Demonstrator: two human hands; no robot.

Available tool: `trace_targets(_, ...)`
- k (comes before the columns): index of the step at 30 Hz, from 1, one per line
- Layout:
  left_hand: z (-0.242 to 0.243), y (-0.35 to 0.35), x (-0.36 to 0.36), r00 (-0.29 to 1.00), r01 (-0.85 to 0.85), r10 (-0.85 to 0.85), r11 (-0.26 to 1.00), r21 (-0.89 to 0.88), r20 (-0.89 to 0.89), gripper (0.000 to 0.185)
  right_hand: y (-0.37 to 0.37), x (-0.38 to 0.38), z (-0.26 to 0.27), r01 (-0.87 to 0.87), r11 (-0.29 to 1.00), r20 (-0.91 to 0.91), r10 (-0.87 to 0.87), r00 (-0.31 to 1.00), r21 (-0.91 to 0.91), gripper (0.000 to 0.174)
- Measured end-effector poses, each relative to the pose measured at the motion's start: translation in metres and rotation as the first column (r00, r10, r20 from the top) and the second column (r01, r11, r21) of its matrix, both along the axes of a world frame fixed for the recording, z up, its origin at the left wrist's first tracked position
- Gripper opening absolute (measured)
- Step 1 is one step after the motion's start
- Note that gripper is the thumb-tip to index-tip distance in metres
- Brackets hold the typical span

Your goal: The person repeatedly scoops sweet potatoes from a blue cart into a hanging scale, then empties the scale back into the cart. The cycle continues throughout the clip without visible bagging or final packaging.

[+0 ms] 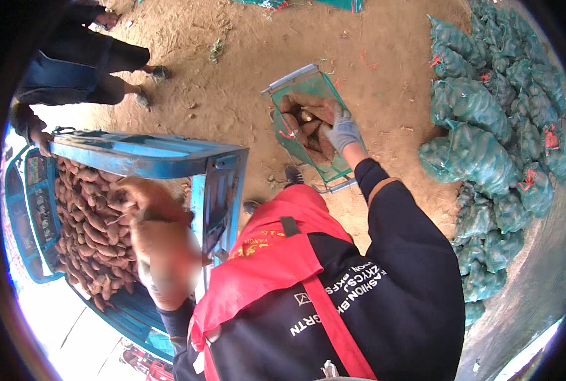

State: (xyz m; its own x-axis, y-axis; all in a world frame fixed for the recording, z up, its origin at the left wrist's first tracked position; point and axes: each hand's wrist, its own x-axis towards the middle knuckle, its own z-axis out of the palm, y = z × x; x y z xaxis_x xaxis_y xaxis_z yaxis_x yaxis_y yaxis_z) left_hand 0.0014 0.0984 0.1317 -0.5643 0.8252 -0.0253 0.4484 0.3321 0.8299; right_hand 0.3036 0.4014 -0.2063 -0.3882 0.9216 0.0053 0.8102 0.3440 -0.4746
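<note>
My right hand point(344, 129), in a grey glove, rests on sweet potatoes at the near right side of a green mesh bag point(331, 170). The bag is spread in a low metal frame point(290, 78), its mouth facing up, with several sweet potatoes point(307, 127) inside. At the left, my raised left hand point(146, 281) is partly hidden and blurred, close to the camera. It appears to hold large sweet potatoes point(152, 196) in front of the blue truck bed. Its fingers are mostly hidden.
A blue truck bed point(145, 159) holds a heap of sweet potatoes point(90, 224). Another person point(73, 71) stands beyond it, a hand on its side rail. Filled green mesh bags point(478, 147) are piled at the right. Plant scraps point(216, 49) lie on the dirt ground.
</note>
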Motion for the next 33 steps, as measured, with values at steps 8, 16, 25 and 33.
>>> trace_targets(8, -0.076, 0.084, 0.049, 0.432, 0.103, -0.216, 0.976, 0.19, 0.876, 0.119, -0.13, -0.074, 0.138, -0.67, 0.356, -0.684, -0.659, 0.314, -0.651, 0.052)
trace_targets(16, -0.152, 0.086, 0.085, 0.299, 0.261, -0.095, 0.965, 0.014, 0.95, 0.105, -0.14, -0.065, 0.106, -0.609, 0.379, -0.624, -0.739, 0.255, -0.697, 0.059)
trace_targets(25, -0.156, 0.079, 0.068, 0.16, -0.009, 0.106, 0.994, -0.106, 0.982, 0.095, -0.054, -0.035, -0.07, 0.084, 0.824, -0.213, -0.242, 0.947, -0.56, 0.066)
trace_targets(33, -0.173, 0.062, 0.057, 0.429, -0.05, 0.245, 0.967, -0.248, 0.869, 0.085, -0.089, -0.044, 0.025, -0.356, 0.575, -0.665, -0.519, 0.538, -0.737, 0.051)
